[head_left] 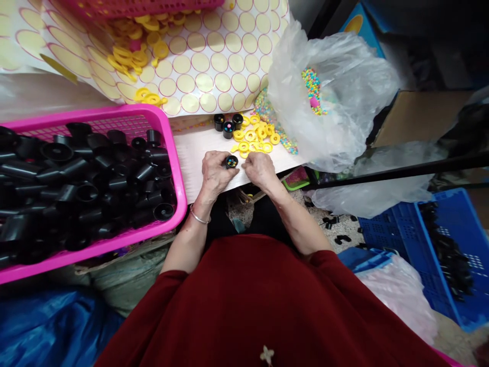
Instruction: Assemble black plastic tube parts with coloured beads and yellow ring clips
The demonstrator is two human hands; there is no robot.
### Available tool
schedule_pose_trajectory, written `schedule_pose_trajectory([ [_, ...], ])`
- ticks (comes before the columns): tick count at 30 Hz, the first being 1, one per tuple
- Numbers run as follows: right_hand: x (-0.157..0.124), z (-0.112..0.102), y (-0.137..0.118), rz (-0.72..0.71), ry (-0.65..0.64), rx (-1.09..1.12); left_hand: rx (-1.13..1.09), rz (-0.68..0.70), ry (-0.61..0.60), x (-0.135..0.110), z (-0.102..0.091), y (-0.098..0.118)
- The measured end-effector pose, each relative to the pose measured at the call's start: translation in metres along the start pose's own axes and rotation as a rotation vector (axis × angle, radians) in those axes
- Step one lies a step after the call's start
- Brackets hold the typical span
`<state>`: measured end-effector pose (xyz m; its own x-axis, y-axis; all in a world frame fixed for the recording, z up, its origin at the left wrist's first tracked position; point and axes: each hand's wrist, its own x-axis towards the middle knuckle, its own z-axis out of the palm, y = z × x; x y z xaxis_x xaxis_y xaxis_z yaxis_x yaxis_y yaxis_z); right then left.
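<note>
A: The red shirt (252, 295) lies nearest us, a pale pendant (266, 352) low on its front. Beyond it we see the white bench (193, 153).

B: What do we make of the left hand (216, 172)?

A: It pinches a black cup (232, 167) between thumb and fingers, at the near part of the bench. We see coloured beads (231, 162) in the cup, and a bangle (199, 217) on that wrist.

B: And the right hand (260, 171)?

A: Its fingers are curled inward, near the cup and just beside some yellow rings (262, 132). We cannot tell whether they pinch anything.

B: What do we find past the hands?

A: 3 more cups (228, 131) stand together, beads showing in the nearest. To their right we have the heaped rings, then a clear bag (340, 117) with more beads.

B: And on our left?

A: A pink basket (178, 168) full of black parts (110, 209). Behind the cups lies a sheet (229, 66) printed with circles, more rings on it.

B: We also spot a blue crate (405, 239) low on the right, black parts inside.
</note>
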<state>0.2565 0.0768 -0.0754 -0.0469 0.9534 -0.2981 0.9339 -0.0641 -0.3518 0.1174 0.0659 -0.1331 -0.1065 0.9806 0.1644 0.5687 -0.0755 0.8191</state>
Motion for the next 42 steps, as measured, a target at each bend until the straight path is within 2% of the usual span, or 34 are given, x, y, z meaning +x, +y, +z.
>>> schedule_pose_trajectory([
  [6, -0.006, 0.011, 0.017, -0.168, 0.08, 0.121, -0.009, -0.009, -0.004, 0.0, -0.001, 0.003],
  [11, -0.012, 0.019, 0.021, -0.235, 0.125, 0.075, -0.02, -0.016, 0.006, -0.001, 0.0, 0.003],
  [14, -0.012, 0.021, 0.02, -0.276, 0.225, 0.171, -0.019, 0.0, 0.008, -0.001, 0.0, 0.003],
  [17, -0.011, 0.019, 0.016, -0.38, 0.314, 0.289, -0.009, 0.029, 0.004, -0.001, -0.001, 0.004],
  [22, -0.009, 0.011, 0.003, -0.501, 0.229, 0.225, 0.011, 0.054, -0.006, -0.001, -0.001, 0.006],
  [34, -0.007, -0.004, -0.012, -0.471, 0.131, -0.113, -0.028, 0.107, -0.008, 0.0, -0.001, 0.004],
  [39, -0.008, -0.008, -0.026, -0.496, 0.076, -0.164, -0.042, 0.132, -0.007, -0.002, -0.003, 0.004],
  [42, -0.007, -0.011, -0.026, -0.525, 0.052, -0.122, -0.026, 0.117, 0.007, -0.002, -0.002, 0.004],
])
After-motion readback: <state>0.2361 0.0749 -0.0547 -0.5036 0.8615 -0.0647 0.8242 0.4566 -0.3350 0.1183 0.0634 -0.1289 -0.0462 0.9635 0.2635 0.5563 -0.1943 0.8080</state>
